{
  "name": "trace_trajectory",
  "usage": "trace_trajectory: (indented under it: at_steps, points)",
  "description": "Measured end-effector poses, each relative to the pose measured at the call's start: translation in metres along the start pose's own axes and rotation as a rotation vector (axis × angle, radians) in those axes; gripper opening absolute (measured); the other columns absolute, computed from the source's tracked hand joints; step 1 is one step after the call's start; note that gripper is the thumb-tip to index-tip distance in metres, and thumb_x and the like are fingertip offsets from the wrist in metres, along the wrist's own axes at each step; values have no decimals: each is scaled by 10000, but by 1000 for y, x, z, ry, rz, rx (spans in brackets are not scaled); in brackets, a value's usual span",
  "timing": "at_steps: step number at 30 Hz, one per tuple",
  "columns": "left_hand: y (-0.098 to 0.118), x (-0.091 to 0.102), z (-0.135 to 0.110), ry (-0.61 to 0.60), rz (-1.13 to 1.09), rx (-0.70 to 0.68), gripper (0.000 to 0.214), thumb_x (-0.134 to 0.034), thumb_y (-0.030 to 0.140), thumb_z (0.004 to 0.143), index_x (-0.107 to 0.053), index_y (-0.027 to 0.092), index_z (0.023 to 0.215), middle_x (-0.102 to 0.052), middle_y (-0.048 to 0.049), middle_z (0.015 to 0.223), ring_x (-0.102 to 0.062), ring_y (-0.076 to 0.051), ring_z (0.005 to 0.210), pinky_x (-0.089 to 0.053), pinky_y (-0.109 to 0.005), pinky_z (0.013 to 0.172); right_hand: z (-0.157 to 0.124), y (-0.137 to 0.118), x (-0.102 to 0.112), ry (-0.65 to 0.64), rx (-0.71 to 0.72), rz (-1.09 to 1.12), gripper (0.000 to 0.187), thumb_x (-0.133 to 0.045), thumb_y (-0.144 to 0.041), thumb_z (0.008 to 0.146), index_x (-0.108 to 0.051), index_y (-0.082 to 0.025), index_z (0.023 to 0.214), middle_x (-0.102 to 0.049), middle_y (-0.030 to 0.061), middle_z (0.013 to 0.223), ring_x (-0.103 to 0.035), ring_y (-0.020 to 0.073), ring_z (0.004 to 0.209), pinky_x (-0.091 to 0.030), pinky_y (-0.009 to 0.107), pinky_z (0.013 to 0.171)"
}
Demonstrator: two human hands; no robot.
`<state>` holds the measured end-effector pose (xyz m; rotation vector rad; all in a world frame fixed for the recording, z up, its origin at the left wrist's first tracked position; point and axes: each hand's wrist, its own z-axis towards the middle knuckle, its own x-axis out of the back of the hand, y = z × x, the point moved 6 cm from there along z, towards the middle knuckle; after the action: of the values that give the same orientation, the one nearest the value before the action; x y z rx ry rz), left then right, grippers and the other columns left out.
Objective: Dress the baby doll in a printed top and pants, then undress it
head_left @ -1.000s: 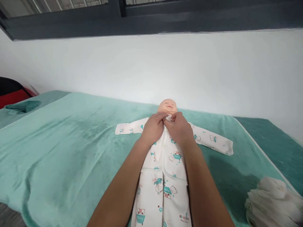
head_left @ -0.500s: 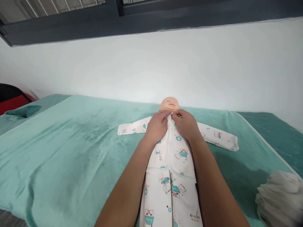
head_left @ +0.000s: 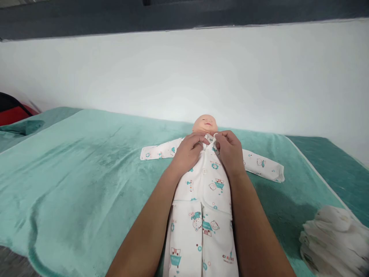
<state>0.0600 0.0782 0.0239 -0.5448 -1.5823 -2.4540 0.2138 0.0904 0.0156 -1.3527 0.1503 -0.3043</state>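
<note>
A baby doll (head_left: 205,123) lies on its back, dressed in a white baby shirt (head_left: 217,184) printed with teal and red cartoon figures. Matching trousers (head_left: 187,238) stretch toward me beneath the shirt's hem. At the neckline, my right hand (head_left: 232,152) pinches one front edge of the collar and holds it raised. Opposite it, my left hand (head_left: 188,152) rests on the chest with bent fingers closed at the other collar edge; its fingertips are partly hidden. Both sleeves (head_left: 160,151) are spread out sideways. A button shows lower on the shirt front.
A light green plush blanket (head_left: 86,184) covers the surface under the doll. White folded cloths or diapers (head_left: 334,238) are piled at the lower right. Behind stands a white wall (head_left: 173,77) below a dark window frame (head_left: 115,19). Something red and black (head_left: 13,111) is at the far left.
My right hand has drawn the collar edge up and slightly right, opening a gap at the neck. My left hand stays by the collar. The view has tilted down a little.
</note>
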Motion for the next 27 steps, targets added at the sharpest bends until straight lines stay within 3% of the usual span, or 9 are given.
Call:
trace_trajectory:
  at_steps: [5,7,11,16,19,27]
  points:
    - [5,4,-17,-66,-30,19,215,-505,202,929,-710,249,974,-591,-9,1454,-458,-207,1425,-321,-419,1231,-5,-3,1,-8,7,50,112,-577,-295,804,-492,-243,752,-480,-64,603,-407,114,547,-370,262,558]
    - [5,5,-19,-96,-54,15,208,-512,226,942,-714,254,982,-575,-7,1472,-448,-208,1436,-316,-423,1236,-10,-5,1,-44,44,4,86,-585,-313,821,-534,-247,838,-513,-63,629,-445,123,576,-399,272,596]
    - [2,7,-20,-161,-109,-2,214,-515,254,961,-715,277,1032,-521,1,1526,-419,-202,1463,-309,-421,1240,-31,-10,4,-140,146,-63,226,-593,-344,853,-620,-259,1060,-582,-45,753,-486,131,650,-428,291,659]
    - [2,7,-23,-239,-128,-23,204,-541,273,958,-700,299,1083,-458,10,1580,-361,-202,1504,-317,-432,1235,-58,-4,11,-201,81,-51,291,-639,-315,838,-646,-271,1125,-463,-56,733,-410,112,573,-403,265,530]
    - [2,8,-24,-233,-109,-14,194,-548,267,960,-693,297,1085,-455,4,1584,-357,-209,1507,-311,-457,1235,-58,-2,11,-214,84,-65,306,-638,-273,829,-651,-280,1134,-410,-65,684,-391,112,553,-388,258,503]
    - [4,7,-23,-171,-92,5,126,-603,281,946,-694,284,1034,-499,-3,1546,-407,-225,1474,-317,-472,1227,-53,-4,11,-219,150,-68,295,-651,-264,826,-682,-291,1118,-470,-42,717,-414,119,587,-370,262,518]
